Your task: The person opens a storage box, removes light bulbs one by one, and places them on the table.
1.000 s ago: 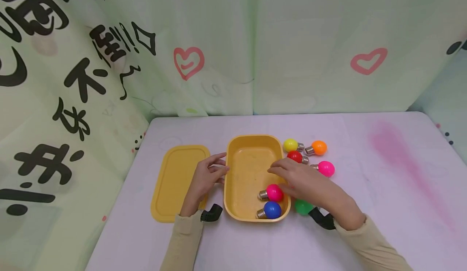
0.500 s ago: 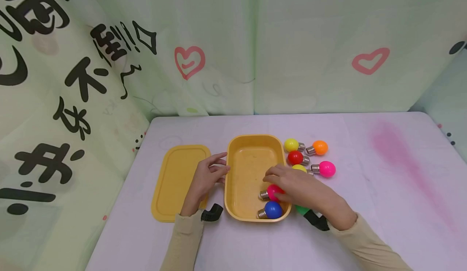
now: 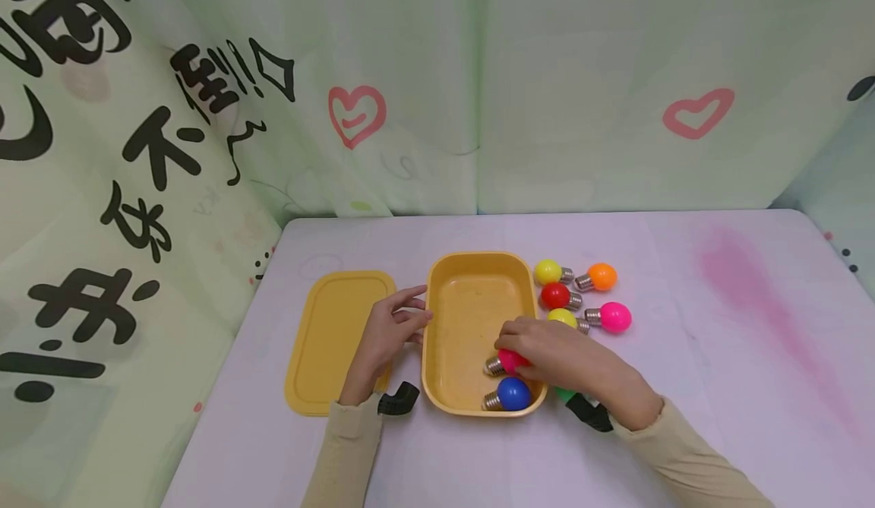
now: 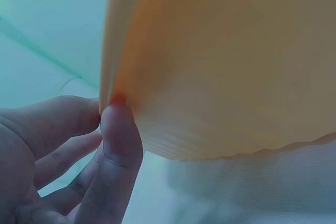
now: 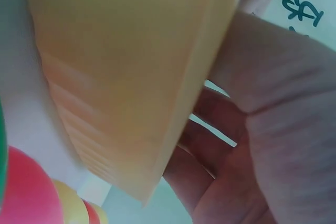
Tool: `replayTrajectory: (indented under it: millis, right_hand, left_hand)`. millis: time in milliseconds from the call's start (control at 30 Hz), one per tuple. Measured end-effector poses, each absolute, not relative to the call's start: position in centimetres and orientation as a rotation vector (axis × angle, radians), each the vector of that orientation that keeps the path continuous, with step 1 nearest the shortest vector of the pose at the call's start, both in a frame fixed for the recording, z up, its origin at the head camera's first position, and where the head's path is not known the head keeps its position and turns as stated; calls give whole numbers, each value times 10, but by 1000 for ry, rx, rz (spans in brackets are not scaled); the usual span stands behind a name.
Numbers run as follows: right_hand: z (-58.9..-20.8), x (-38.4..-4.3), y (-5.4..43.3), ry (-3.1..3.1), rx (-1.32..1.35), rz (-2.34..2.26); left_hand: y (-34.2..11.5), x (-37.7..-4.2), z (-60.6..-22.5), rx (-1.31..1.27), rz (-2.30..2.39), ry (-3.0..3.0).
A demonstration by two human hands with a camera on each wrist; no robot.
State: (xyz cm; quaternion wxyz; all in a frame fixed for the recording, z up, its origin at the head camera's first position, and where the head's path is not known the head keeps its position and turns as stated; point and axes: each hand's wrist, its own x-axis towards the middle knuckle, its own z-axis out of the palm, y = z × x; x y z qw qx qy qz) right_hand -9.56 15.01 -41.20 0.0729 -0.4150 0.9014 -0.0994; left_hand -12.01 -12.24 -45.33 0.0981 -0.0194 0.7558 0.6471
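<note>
A yellow plastic container sits on the table, a pink bulb and a blue bulb lying in its near right part. My left hand pinches its left rim; in the left wrist view the thumb presses the outer wall. Reaching over the right side, my right hand curls its fingers at the pink bulb and covers part of it. In the right wrist view the container wall hides the fingertips.
Right of the container lie a yellow bulb, an orange bulb, a red bulb, another yellow bulb and a second pink bulb. A green bulb is mostly hidden under the right wrist. The yellow lid lies left.
My right hand has moved slightly left and down into the container, its fingers closing in on the pink bulb. A yellow bulb beside the container has come into sight. The left hand stays put.
</note>
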Motion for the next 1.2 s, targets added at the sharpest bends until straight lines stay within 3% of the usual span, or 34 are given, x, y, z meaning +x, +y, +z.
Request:
replayTrajectory:
  millis: [1200]
  right_hand:
    - [-386,-93,174,2790,-1264,-424]
  left_hand:
    - [-122,-119,-452,-64,1902,2249]
